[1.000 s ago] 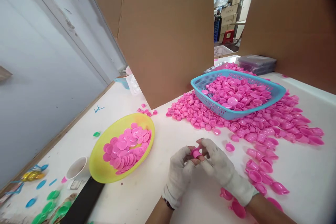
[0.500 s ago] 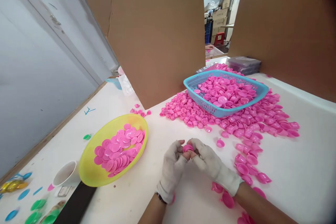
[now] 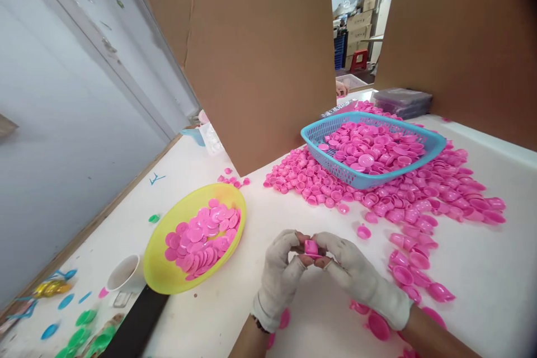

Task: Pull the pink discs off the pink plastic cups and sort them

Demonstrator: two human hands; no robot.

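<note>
Both my hands wear dirty white fingerless gloves and meet low in the middle of the white table. My left hand (image 3: 280,277) and my right hand (image 3: 358,274) pinch one small pink plastic cap (image 3: 311,247) between their fingertips, just above the table. A yellow bowl (image 3: 168,279) with flat pink discs (image 3: 201,235) lies to the left of my hands. Loose pink cups (image 3: 411,201) spread in a heap to the right and behind. Some lie close under my right wrist.
A blue mesh basket (image 3: 335,170) full of pink parts sits on the heap. Two cardboard sheets (image 3: 260,67) stand upright behind it. A white paper cup (image 3: 123,274) and green and blue pieces (image 3: 79,335) lie at the lower left. Another person's hand (image 3: 340,88) shows behind the cardboard.
My hands stayed together on the pink cap, turning it slightly between the fingertips. The view swayed left and then back right.
</note>
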